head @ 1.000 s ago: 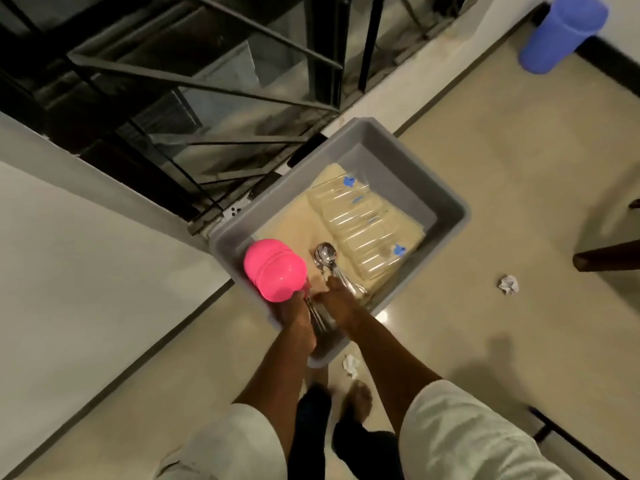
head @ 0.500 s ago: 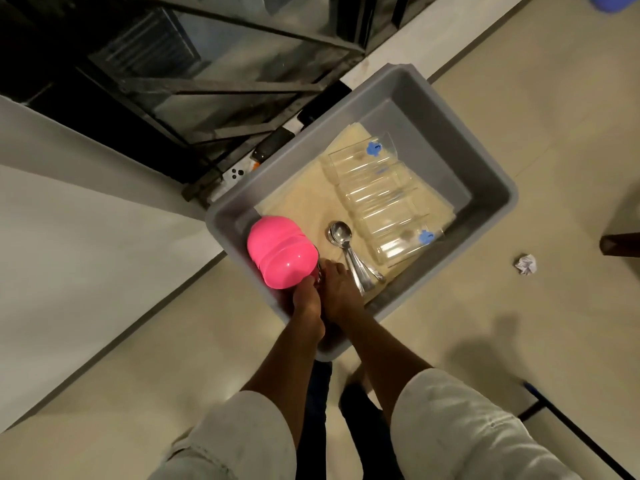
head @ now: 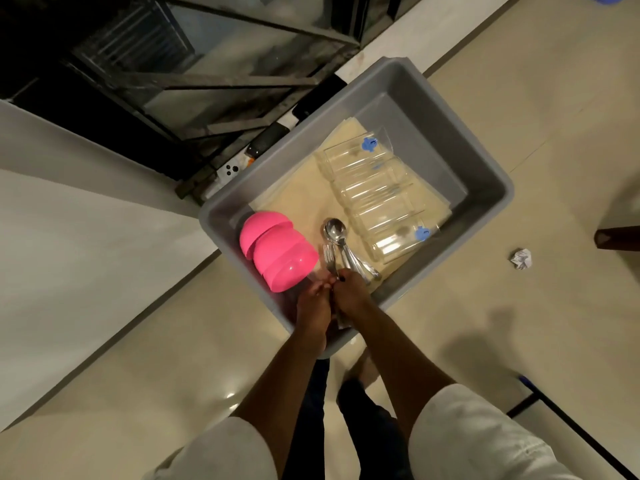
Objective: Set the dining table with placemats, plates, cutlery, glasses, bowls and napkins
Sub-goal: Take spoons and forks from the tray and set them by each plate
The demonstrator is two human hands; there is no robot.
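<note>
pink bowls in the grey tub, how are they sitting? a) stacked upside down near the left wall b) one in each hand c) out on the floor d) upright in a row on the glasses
a: the pink bowls lie nested with their domed bottoms up, against the left wall of the grey tub, beside the spoons; the clear glasses lie on their sides further right.

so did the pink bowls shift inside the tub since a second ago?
No. The pink bowls still lie stacked on their side in the grey tub's near-left corner, left of the spoons; only the camera moved.
</note>
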